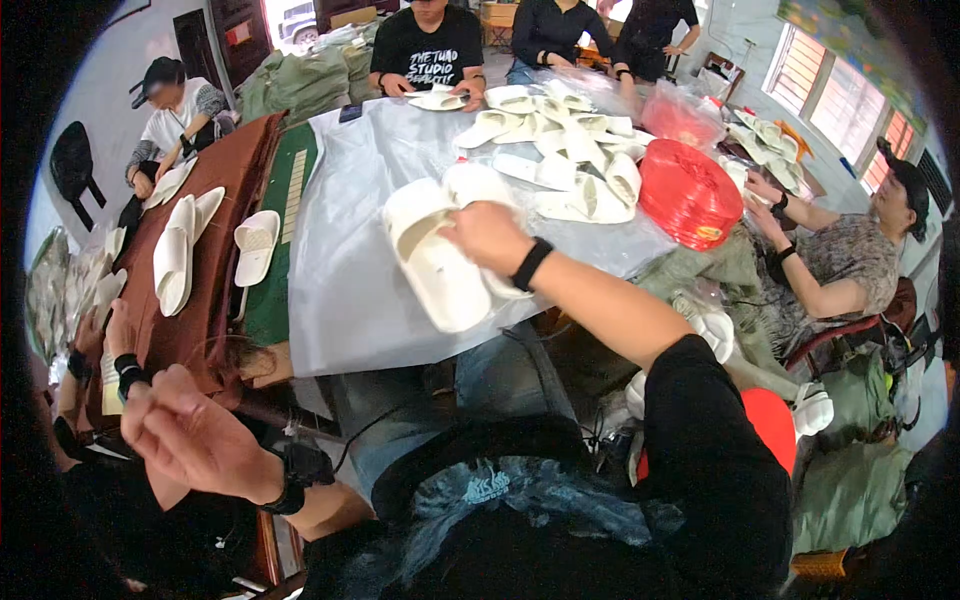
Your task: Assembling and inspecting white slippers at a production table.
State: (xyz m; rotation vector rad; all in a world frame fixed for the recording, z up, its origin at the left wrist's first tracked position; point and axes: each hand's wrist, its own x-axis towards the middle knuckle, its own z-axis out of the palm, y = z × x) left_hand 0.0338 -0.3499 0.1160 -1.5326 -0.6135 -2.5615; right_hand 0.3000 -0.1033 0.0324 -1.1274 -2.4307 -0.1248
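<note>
Nearest on my feed, my left hand (205, 440) hangs at lower left, blurred, its fingers curled; I cannot tell whether their tips meet. Beyond it, my right hand (490, 243) has its fingers clamped on a pair of white slippers (445, 285), above a pale plastic sheet (345, 300). Farther on, a red coil (690, 190) sits right of heaped white slippers (583, 150); past those, a person in black (425, 48) handles another white slipper (437, 99).

Over pale plastic-sheeted flat surface (340, 320), near middle: two white open-toed slippers (445, 290). Behind, rightward: white slipper heap (582, 145). Right of heap: round red plastic roll (690, 190). Along left edge, on green flat strip (262, 310): single white slipper (257, 255).
</note>
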